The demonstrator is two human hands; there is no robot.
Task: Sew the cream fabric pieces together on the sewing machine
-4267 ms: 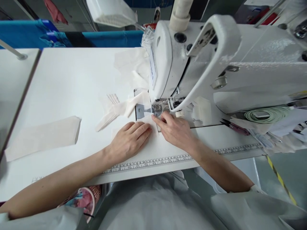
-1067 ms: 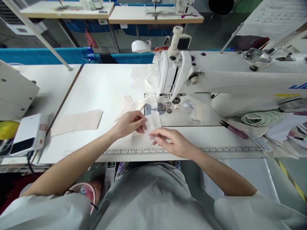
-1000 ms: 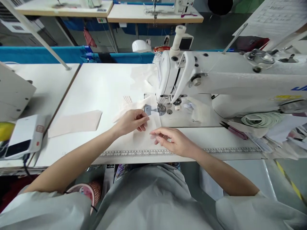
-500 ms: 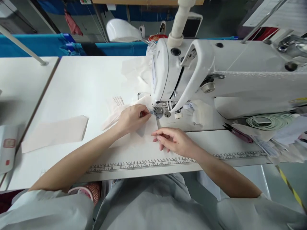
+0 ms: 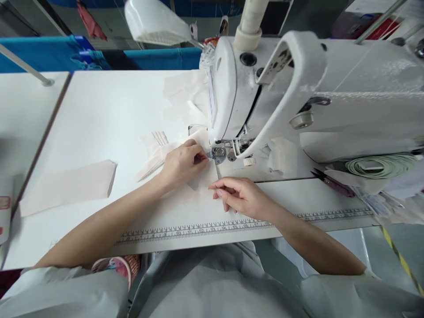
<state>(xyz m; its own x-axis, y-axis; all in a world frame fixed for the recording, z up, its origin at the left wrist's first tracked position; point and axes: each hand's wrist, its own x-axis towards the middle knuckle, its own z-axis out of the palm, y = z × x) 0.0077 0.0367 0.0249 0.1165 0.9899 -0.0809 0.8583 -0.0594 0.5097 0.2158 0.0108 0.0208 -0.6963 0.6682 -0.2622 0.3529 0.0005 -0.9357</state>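
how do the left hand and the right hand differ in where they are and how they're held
The left hand is up close to the metal sewing foot, while the right hand is lower, nearer the ruler marks. The left hand has its back turned mostly up; the right hand is turned more on its side, with its forefinger reaching out. Both are bare.
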